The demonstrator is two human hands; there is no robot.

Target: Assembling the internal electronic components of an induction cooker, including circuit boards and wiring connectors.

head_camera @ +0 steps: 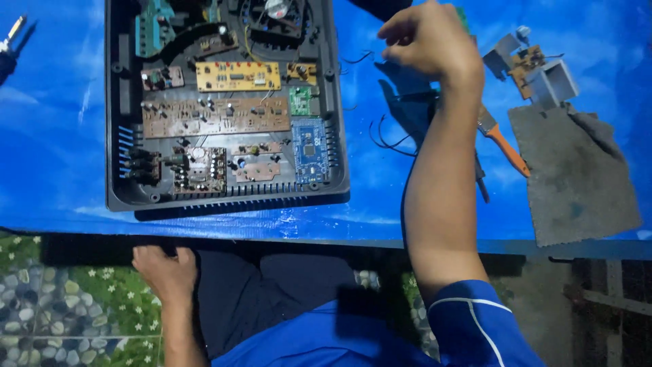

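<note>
Risk of snagging the loose thin black wires beside the open black plastic chassis of circuit boards: right hand curled above them, pinch unclear; left hand flat at the blue-covered table edge.

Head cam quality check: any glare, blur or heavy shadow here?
Head view: white glare streaks on the blue sheet; the right hand is slightly motion-blurred and casts a dark shadow beside the black wires; the open case of circuit boards is sharp; the left hand sits dim under the table edge.
</note>
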